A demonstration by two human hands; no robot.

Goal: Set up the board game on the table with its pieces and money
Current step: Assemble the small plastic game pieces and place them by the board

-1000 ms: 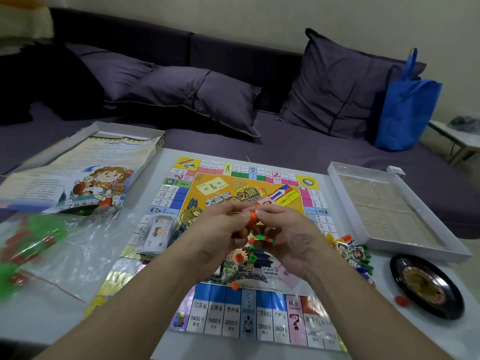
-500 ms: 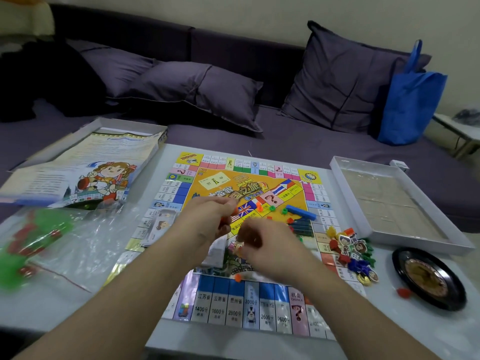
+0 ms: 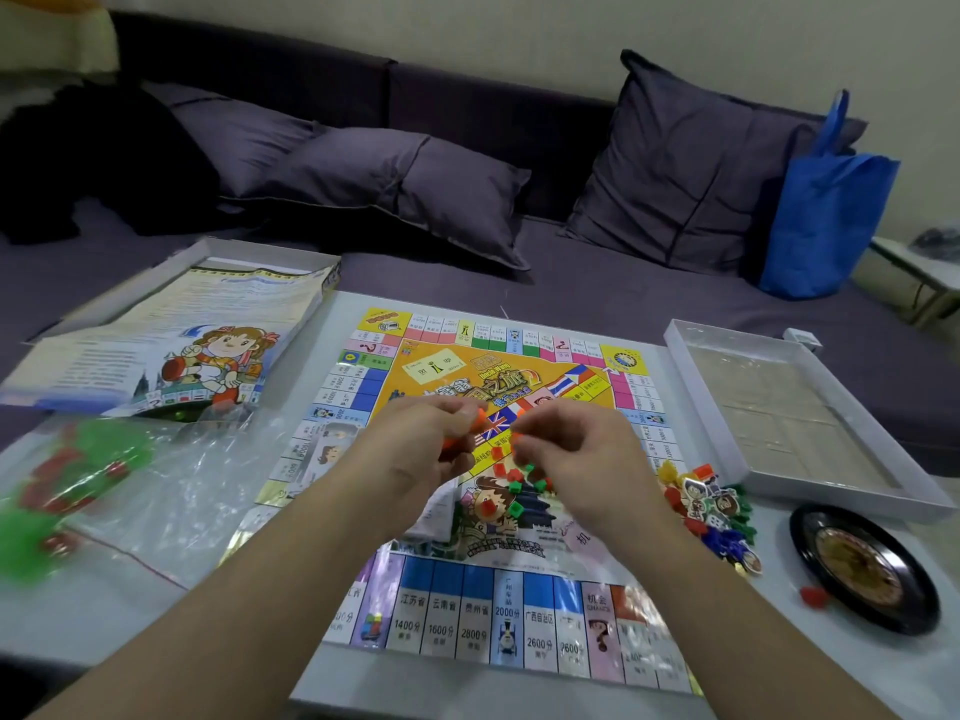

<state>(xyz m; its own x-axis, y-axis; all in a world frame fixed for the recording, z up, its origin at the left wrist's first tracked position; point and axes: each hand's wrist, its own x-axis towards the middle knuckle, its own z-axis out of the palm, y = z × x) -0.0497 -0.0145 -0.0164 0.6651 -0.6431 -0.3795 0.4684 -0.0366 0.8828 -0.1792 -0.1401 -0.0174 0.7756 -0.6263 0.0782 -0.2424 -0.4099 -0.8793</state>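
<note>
Both hands (image 3: 498, 459) over game board (image 3: 447, 610)

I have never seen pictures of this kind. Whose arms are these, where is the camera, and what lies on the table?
No machine is here. A person wears a wide-angle camera on the head, so you look forward and down at their own two arms.

The left hand pinches small orange pieces. The right hand is curled beside it with something small and orange at its fingertips; what exactly, I cannot tell.

Under them lies the game board, with loose red and green pieces near its middle. To the right: a pile of tokens, a white tray and a small roulette wheel. To the left: a clear plastic bag and the box lid.
</note>
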